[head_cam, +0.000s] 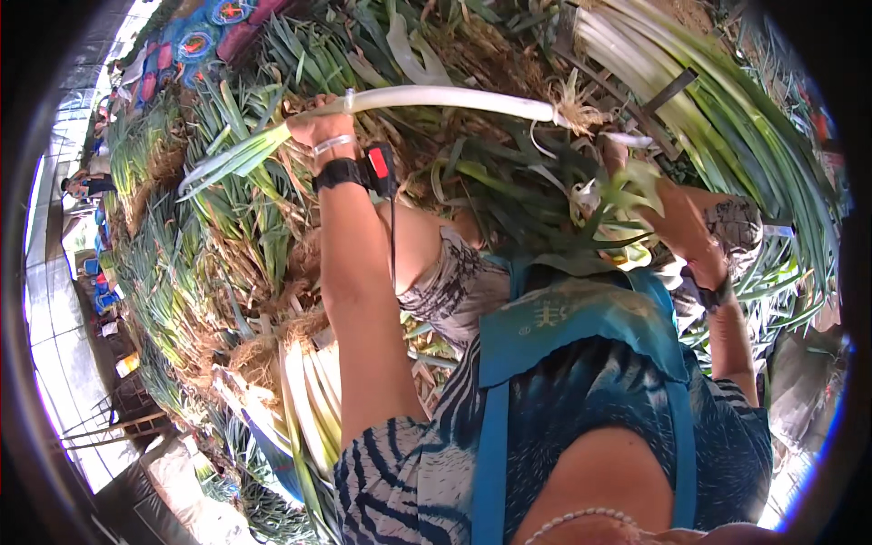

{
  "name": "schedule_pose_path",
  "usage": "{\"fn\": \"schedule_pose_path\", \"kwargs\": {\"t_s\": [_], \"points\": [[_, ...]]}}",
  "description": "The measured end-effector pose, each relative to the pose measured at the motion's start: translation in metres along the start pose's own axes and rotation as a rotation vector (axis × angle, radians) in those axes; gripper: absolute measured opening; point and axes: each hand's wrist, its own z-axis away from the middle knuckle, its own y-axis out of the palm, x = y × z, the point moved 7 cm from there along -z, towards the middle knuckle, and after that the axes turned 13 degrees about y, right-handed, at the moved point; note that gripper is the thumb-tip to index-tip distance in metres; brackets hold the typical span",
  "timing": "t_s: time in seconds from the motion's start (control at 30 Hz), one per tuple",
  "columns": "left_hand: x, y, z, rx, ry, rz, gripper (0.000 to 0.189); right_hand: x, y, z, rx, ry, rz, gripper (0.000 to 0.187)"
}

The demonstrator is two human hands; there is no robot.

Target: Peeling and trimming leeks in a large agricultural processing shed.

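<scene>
My left hand (321,128) is closed around the green upper part of a long leek (449,97). The leek's white shank stretches right and ends in a tuft of pale roots, with a thin peeled strip hanging near that end. My right hand (671,208) is just below and right of the roots, partly hidden by loose pale green leek leaves (630,194). Whether it grips those leaves or the pale narrow piece by its fingers is unclear. Discarded leaves lie between my knees.
Trimmed leeks (688,102) rest at upper right against a metal rack (671,90). Untrimmed leeks (197,259) are heaped along the left, and more white-stemmed leeks (310,388) lie beside my left arm. Filled net bags (197,44) are at upper left; a person (88,185) is far left.
</scene>
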Motion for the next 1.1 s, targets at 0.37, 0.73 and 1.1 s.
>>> {"fn": "schedule_pose_path", "kwargs": {"t_s": [0.37,0.73,1.1], "points": [[0.000,0.061,0.052,0.447,-0.071,0.091,0.044,0.220,0.059,-0.072,0.319,-0.099,-0.880,0.023],[0.007,0.077,0.084,0.616,0.072,-0.049,0.024,0.283,0.014,-0.152,-0.082,-0.628,-0.449,0.030],[-0.029,0.049,0.039,0.287,0.190,-0.165,0.027,0.173,0.013,-0.074,0.889,-0.249,-1.821,0.023]]}}
